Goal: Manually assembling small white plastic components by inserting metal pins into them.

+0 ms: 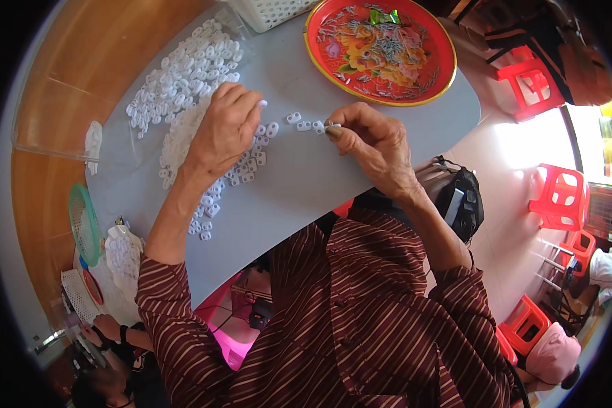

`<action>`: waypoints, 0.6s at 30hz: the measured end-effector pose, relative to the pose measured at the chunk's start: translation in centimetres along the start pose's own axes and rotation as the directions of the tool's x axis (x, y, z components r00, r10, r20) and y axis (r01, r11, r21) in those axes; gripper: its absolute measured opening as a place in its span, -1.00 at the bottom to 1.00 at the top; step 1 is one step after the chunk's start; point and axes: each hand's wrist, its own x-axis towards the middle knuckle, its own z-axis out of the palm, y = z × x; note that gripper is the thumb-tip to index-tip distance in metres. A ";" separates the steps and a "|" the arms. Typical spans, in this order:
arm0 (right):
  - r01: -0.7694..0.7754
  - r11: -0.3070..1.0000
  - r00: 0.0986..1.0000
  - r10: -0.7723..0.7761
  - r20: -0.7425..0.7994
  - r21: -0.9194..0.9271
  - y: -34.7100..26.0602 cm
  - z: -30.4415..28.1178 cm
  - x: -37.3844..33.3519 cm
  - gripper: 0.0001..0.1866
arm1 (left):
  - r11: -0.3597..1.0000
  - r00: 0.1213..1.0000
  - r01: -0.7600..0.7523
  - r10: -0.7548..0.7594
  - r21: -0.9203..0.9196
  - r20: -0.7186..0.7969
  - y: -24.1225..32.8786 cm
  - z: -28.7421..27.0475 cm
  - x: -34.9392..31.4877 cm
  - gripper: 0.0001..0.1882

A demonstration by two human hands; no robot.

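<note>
My left hand (226, 132) is closed over the white pile on the grey table, fingers curled. A small white plastic piece (262, 103) shows at its thumb and fingertips. My right hand (382, 144) pinches something tiny between thumb and index finger; a pale bit shows there, too small to name. Beside that pinch lies a short row of white plastic pieces with holes (304, 126). More loose white pieces (255, 161) are scattered below my left hand, and a large heap of them (190, 71) spreads up the table's left side.
A red flowered tray (449, 64) with thin metal pins (387, 47) stands at the far right. A white perforated basket (268, 15) sits at the far edge. A green strainer (83, 224) and a bag of white pieces (122, 255) are at left, near another person's hand (107, 326).
</note>
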 end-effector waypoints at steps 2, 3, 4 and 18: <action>0.008 1.000 1.000 -0.008 -0.015 0.008 0.2 -0.1 0.1 -0.86 | 0.920 0.968 0.253 -0.241 -0.301 0.077 2.3 -0.6 0.4 -0.87; 0.016 0.999 1.000 -0.016 -0.015 0.030 0.3 0.0 0.2 -0.86 | 0.692 0.870 0.486 -0.443 -0.534 0.218 3.3 -0.9 0.5 -0.84; 0.024 0.998 1.000 -0.023 -0.016 0.052 0.3 0.0 0.2 -0.86 | 0.692 0.871 0.484 -0.439 -0.536 0.220 3.5 -0.4 0.5 -0.84; 0.102 0.974 0.995 -0.100 -0.022 0.204 0.6 -0.3 0.3 -0.87 | 0.369 0.912 0.342 -0.350 -0.864 0.212 6.9 3.0 0.5 -0.80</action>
